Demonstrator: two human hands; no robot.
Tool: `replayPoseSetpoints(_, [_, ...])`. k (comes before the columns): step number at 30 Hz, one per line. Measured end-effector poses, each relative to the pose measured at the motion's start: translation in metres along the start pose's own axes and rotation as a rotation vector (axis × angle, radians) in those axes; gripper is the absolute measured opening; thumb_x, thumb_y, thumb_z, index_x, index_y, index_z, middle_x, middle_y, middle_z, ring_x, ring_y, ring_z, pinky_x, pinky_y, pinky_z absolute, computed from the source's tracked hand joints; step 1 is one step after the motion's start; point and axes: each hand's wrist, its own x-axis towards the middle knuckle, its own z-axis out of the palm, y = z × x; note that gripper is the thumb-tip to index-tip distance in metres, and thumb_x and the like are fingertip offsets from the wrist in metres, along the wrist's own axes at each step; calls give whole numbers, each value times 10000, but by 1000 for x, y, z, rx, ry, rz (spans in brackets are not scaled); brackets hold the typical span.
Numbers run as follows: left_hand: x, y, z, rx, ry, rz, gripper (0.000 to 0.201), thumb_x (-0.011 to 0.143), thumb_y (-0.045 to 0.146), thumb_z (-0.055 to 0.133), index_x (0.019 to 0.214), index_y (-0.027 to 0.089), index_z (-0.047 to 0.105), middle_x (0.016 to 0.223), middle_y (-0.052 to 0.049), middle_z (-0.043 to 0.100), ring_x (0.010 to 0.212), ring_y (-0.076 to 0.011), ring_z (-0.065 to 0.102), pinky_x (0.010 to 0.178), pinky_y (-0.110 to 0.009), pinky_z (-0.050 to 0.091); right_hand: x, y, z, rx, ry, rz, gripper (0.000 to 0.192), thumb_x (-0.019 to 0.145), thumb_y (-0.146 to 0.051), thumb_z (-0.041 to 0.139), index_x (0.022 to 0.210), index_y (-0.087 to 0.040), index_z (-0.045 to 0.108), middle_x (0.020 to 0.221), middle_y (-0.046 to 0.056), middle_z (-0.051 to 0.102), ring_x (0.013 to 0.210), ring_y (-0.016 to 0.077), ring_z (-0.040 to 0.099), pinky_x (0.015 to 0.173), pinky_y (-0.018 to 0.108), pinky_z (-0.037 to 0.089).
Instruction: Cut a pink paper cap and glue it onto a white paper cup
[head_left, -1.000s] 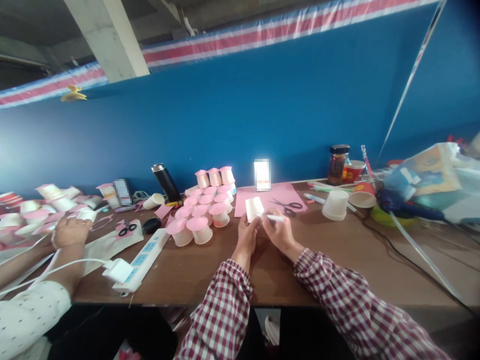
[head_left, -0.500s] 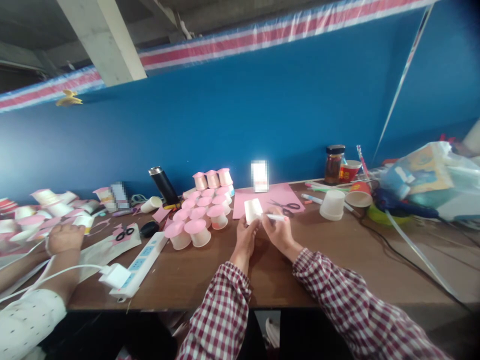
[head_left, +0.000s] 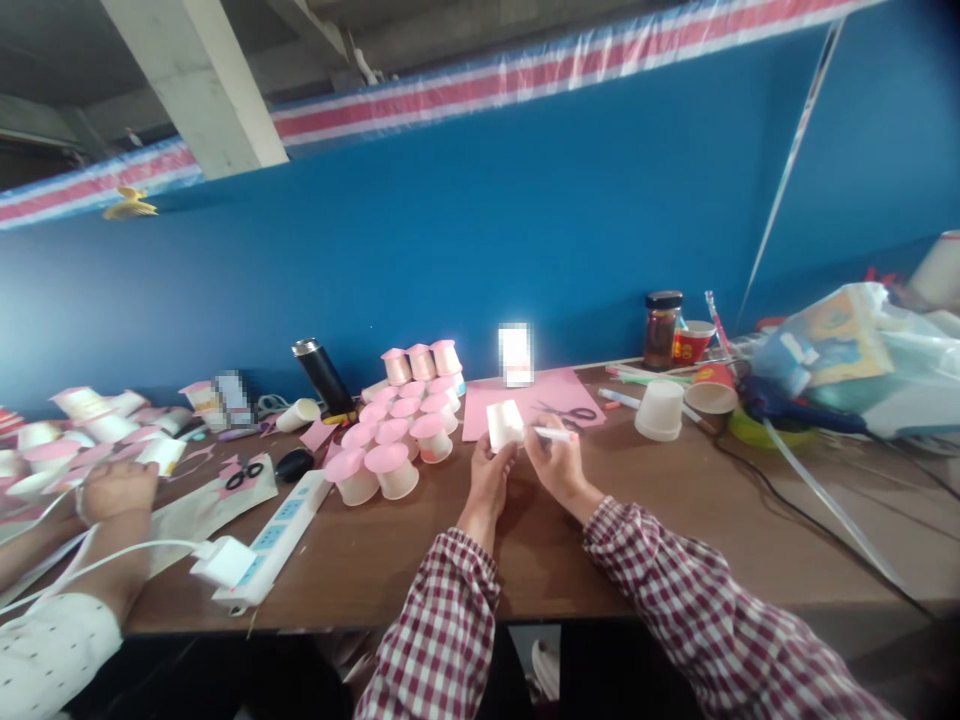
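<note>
My left hand (head_left: pixel 489 482) grips a white paper cup (head_left: pixel 505 425) from below and the side, tilted over the table. In my right hand (head_left: pixel 559 468) is a white marker (head_left: pixel 553 434), its tip side toward the cup; whether it touches cannot be made out. Behind both hands lies a sheet of pink paper (head_left: pixel 480 412) with dark-handled scissors (head_left: pixel 574 413) on it. To the left stand several paper cups topped with pink paper discs (head_left: pixel 387 459), grouped closely together.
A white power strip (head_left: pixel 274 540) and a black tumbler (head_left: pixel 322 375) are on the left, near a co-worker's hand (head_left: pixel 120 490). Rightward stand an upturned white cup (head_left: pixel 660 410), a brown jar (head_left: pixel 663 330) and a plastic bag (head_left: pixel 832 350). A blue partition (head_left: pixel 480 230) rises behind.
The view has shifted slightly, so the table things sit a little further left. My hands keep hold of the cup and marker in nearly the same pose.
</note>
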Motion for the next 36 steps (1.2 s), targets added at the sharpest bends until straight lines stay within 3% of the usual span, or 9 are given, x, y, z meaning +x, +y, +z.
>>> replayPoseSetpoints(16, [-1,1,2,25,-11,-16,396,647,223,738,1012,140,607,933,-91,672,815,-179,632,775,-313,451,4,5,-1,0,42,37,154,854,-272,473,807,-178,585,730,38,648,645,175,609,642,279,469])
replayPoseSetpoints(36, [-2,2,1,-11,-51,-48,418,662,236,729,1047,144,594,1040,-113,655,901,-194,625,820,-318,445,6,6,-3,-10,65,73,168,841,-299,482,793,-176,586,743,56,654,653,190,611,644,300,479])
